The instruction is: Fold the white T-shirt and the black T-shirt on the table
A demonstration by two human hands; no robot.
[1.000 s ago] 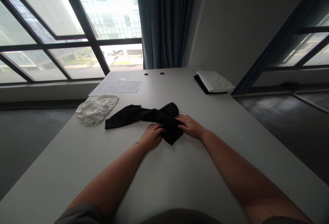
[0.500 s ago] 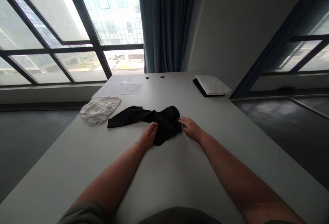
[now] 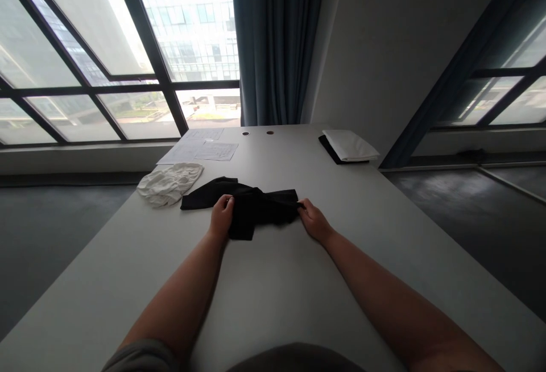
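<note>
My left grip [image 3: 220,218] and right grip [image 3: 314,221] pinch the black cloth [image 3: 251,210], and uneven pulling could twist the folds between them or skew the end lying left of both.

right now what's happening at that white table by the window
A person's two bare hands are gripping a crumpled black cloth garment on the white table. The left hand pinches it near its middle, and the right hand grips its right end. One end of it stretches left, close to a bunched white cloth. Farther back lie printed white paper sheets on the left and a folded white item on something black at right.
</note>
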